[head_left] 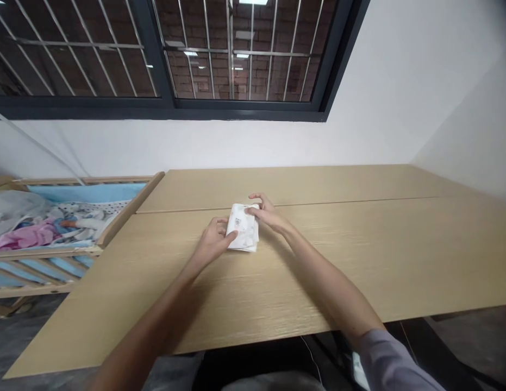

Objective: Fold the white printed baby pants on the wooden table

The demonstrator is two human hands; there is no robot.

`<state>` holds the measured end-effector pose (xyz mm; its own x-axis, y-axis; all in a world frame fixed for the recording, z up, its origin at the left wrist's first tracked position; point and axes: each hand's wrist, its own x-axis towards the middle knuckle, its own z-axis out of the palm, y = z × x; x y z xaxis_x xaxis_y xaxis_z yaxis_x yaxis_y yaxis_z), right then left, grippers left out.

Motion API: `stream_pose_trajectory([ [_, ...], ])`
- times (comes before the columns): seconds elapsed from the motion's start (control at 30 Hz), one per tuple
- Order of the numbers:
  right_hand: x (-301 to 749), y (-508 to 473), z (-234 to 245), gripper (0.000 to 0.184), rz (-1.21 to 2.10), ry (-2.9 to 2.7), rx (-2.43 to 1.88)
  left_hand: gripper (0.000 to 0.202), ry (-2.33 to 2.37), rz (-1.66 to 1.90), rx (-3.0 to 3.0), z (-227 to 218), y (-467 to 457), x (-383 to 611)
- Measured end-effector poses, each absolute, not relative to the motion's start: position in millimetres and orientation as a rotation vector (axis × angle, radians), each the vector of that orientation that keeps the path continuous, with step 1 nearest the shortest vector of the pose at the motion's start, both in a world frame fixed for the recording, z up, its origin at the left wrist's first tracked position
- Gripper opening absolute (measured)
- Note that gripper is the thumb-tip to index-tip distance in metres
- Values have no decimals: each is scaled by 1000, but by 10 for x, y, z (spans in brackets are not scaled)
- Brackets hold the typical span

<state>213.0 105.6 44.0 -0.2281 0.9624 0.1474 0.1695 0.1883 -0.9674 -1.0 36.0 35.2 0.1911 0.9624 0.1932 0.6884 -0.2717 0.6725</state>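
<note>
A small folded white cloth with faint printed figures lies or is held just over the wooden table, near its middle. Its layers show along the lower and right edges; whether it is plain fabric or a diaper, I cannot tell. My left hand grips its left side, thumb pressed on the top face and fingers curled at the edge. At the upper right corner, my right hand pinches it with one finger raised beyond the far side. Parts of the right fingers are hidden.
The wide wooden table has a seam running across it near the back. A wooden crib with blue lining and a heap of clothes adjoins its left end. Behind are a white wall and a barred window.
</note>
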Motion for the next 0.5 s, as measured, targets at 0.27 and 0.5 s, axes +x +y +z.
stream_pose_trajectory([
  [0.27,1889,1454,105,47,1062,-1935,-1337,44,1838,599,2034,140,399,6],
  [0.5,1912,1210,225,46,506,-2335,-1139,46,1847,545,2438,212,18,238],
])
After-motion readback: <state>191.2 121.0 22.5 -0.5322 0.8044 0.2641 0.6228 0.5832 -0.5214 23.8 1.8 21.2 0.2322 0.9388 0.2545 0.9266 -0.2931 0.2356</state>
